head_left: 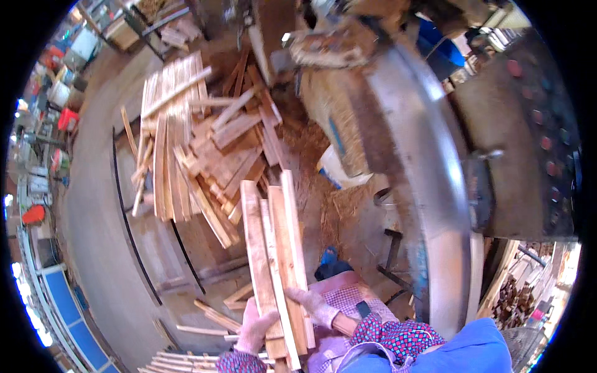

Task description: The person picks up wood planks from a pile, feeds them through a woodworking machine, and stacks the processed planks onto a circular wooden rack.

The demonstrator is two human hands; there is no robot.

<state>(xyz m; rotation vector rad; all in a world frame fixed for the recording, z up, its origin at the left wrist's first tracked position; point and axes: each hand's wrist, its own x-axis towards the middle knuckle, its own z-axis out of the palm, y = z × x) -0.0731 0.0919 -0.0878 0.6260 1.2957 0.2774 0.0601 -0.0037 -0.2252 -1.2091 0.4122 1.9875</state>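
In front of my body I hold a bundle of several long pale wooden strips (286, 233) that point away from me. My left hand (254, 327), in a light pinkish glove, is closed around the near left side of the bundle, thumb on top. My right hand (313, 306), in a similar glove, closes on the right side a little farther up. Its fingertips lie on the wood, and the undersides of both hands are hidden. The strips lie roughly side by side, with uneven far ends.
A heap of loose boards (230, 140) lies ahead, with a neater stack (171, 93) at its left. On the right stands a machine with a long metal table (429, 168) and a button panel (541, 143). More strips (186, 362) lie at lower left. Sawdust and a white bucket (342, 171) are below the machine.
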